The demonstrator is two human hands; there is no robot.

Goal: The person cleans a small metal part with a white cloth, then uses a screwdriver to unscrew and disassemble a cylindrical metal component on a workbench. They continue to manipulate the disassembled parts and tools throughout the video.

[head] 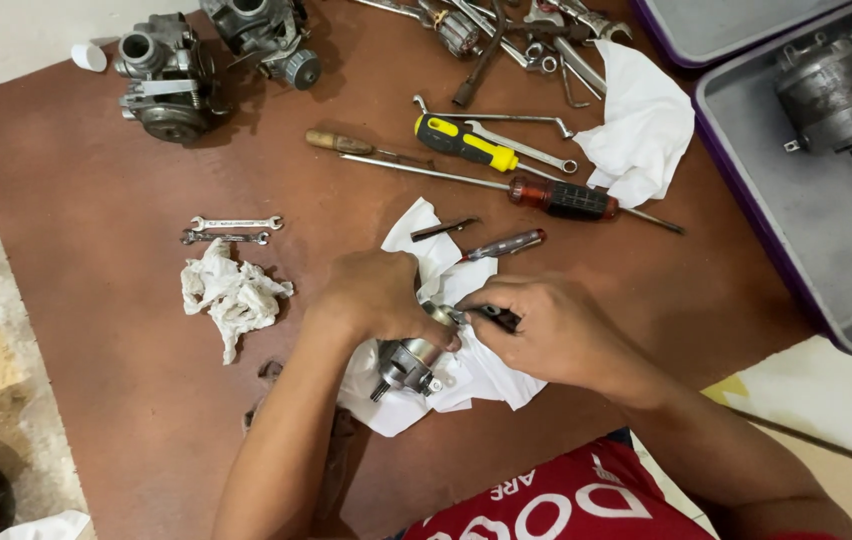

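Left hand point(374, 297) gripping a small metal motor part point(408, 362) over white tissue point(466, 375), right hand point(546, 330) pinching a dark-handled tool point(494, 316) against it, screwdrivers point(556, 196) lying nearby

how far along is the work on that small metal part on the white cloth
Done: tools laid out, and two carburetors sit aside at the mat's top left. In hand: the left hand steadies a small metal part on white cloth while the right hand works a dark-handled tool at it. Left: the part isn't opened yet.
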